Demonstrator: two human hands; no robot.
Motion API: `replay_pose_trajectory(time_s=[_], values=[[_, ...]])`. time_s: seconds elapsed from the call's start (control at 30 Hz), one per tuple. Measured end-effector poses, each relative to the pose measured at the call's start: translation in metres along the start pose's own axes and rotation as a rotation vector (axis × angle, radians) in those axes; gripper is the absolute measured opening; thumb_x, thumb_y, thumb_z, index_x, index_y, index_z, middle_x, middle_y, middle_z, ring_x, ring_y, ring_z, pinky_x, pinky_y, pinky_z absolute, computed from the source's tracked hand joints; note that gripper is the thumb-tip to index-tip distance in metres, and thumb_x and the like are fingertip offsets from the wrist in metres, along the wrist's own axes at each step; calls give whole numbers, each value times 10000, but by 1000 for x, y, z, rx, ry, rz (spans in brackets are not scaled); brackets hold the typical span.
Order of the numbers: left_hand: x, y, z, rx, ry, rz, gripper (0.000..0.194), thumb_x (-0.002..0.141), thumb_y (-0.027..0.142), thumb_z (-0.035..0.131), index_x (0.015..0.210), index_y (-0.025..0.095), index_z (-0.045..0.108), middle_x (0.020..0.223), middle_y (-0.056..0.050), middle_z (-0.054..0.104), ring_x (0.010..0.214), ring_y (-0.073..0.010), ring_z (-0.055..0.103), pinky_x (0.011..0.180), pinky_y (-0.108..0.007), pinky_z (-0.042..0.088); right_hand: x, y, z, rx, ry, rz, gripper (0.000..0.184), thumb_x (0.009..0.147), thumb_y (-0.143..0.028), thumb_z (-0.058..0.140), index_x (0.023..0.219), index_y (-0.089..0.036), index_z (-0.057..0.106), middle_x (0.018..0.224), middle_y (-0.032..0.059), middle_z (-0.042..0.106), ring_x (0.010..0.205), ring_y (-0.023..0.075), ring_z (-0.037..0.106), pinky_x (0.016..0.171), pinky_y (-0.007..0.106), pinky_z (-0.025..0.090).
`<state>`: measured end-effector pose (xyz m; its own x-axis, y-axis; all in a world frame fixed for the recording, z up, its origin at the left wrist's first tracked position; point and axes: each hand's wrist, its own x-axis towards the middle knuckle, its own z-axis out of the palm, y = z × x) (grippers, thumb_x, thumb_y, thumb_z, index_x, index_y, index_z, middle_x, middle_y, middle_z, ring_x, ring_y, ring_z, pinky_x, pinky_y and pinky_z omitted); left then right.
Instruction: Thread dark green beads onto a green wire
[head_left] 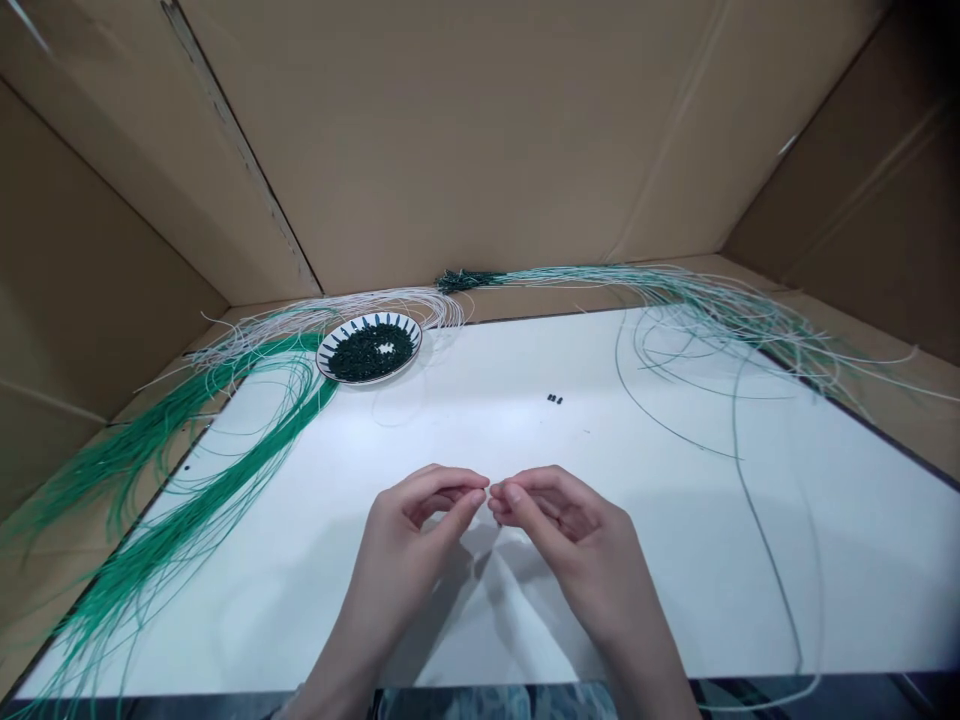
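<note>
My left hand [433, 515] and my right hand [559, 515] meet fingertip to fingertip above the white tabletop, in the middle near its front edge. Thumb and index finger of each are pinched together. Whatever lies between the fingertips is too small to make out. Beyond my right hand, several tiny dark pieces [554, 399] rest on the table. Farther off, left of centre, stands a plate [325, 345] with a striped rim, heaped with small dark green pieces [364, 352] and a few white ones in the middle.
Bundles of green strands [225, 500] spread along the left side, with white strands [382, 300] behind the plate. Pale strands [675, 285] with dark ends lie along the back right. One loose strand [765, 545] runs down the right side. Cardboard walls [480, 140] enclose the table [480, 370].
</note>
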<state>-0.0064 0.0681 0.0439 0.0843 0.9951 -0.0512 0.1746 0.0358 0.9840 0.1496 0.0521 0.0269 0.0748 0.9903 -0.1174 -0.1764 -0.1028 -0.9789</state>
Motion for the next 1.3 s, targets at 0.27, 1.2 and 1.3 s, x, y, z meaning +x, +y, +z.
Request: replay_pose_trajectory(time_s=[0.27,1.2,1.3], values=[[-17,-8,-4,-68,10,-39,77,843,220,743,857,271,800,868,8,758,820,-142,678,738,-184,529,-5,8,-13,-161,50,-61,139,856,-367,738,778,-253,718,775,-17,738,756,153,713,709,238,561],[-17,-8,-5,-198,29,-21,207,775,135,806,881,311,785,792,56,778,760,-93,726,690,-80,557,-11,-1,7,-74,-69,-100,97,791,-162,714,729,-236,726,832,7,791,843,177,743,776,248,615],[-17,-8,-6,-200,18,-24,201,786,140,800,897,306,784,806,49,784,775,-100,735,696,-87,564,-12,-5,6,-68,-89,-73,84,783,-169,717,730,-234,728,863,13,795,850,171,740,788,244,615]])
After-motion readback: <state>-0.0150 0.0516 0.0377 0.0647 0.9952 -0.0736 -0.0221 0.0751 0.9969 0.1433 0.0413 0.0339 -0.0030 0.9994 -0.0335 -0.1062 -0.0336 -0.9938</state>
